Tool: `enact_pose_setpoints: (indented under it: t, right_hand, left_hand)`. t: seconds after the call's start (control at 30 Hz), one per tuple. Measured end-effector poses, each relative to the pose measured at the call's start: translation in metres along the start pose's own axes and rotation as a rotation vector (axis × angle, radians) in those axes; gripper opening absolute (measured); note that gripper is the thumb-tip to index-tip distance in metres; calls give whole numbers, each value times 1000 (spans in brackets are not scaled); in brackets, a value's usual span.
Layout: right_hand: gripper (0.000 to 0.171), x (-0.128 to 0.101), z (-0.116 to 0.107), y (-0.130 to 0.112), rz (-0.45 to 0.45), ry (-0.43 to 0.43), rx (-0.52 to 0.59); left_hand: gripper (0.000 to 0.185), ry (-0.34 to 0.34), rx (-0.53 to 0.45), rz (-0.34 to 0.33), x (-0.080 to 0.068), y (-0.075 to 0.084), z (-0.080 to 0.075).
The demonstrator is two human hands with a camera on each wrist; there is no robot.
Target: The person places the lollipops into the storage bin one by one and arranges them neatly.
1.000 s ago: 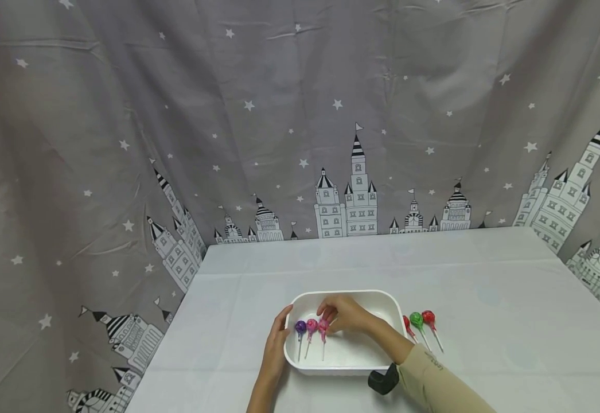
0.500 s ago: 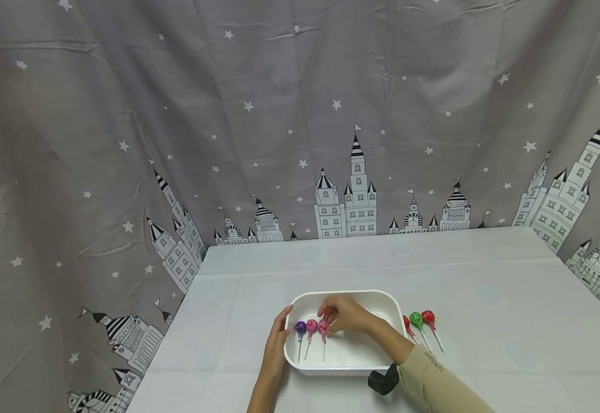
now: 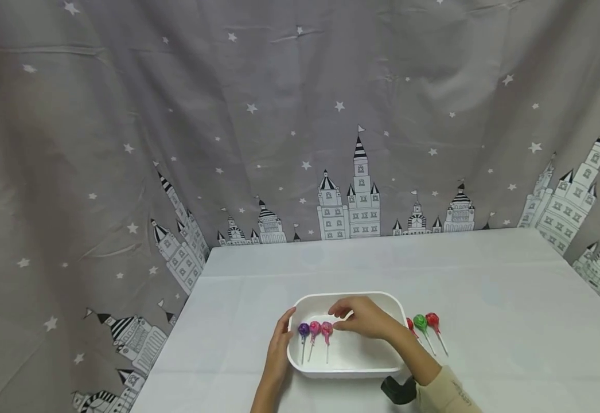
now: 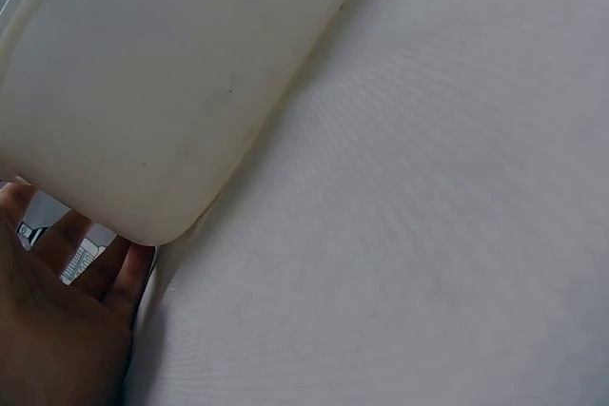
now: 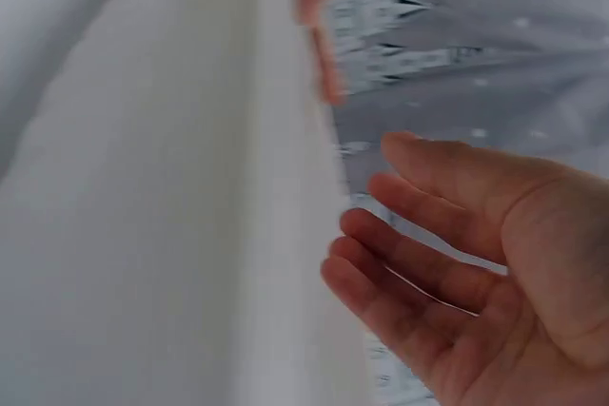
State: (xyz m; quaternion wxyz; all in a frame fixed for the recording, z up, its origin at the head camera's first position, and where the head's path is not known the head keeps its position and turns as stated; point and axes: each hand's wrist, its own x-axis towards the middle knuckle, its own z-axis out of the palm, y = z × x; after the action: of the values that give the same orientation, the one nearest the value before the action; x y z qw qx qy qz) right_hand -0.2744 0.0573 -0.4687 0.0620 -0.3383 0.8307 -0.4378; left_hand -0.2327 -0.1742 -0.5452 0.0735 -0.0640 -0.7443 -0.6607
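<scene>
Three lollipops lie side by side in the left part of a white tray: a purple lollipop, a pink lollipop and another pink lollipop, sticks toward the person. My left hand grips the tray's left end, thumb over the rim and fingers along the outer side; in the left wrist view they are partly behind the tray wall. My right hand is over the tray, just right of the rightmost pink lollipop. Its fingers are loosely bent with nothing between them in the right wrist view.
Outside the tray's right end lie a red lollipop, partly hidden by the tray and arm, a green lollipop and another red lollipop. A black device sits at the right wrist. A grey castle-print curtain stands behind the white table.
My right hand has let go of the rightmost pink lollipop and drawn back to the right. The left hand keeps its place on the tray. The head view has shifted slightly.
</scene>
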Motion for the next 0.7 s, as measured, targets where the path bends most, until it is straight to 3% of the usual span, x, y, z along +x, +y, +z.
enact_pose_setpoints:
  t: [0.27, 0.57, 0.7]
  right_hand:
    - [29, -37, -43, -7, 77, 103, 12]
    - [36, -84, -91, 31, 234, 287, -1]
    - [40, -102, -102, 50, 330, 320, -2]
  left_hand:
    - [51, 17, 38, -25, 0, 0, 0]
    - [50, 10, 2, -31, 0, 2, 1]
    - [50, 15, 12, -38, 0, 3, 0]
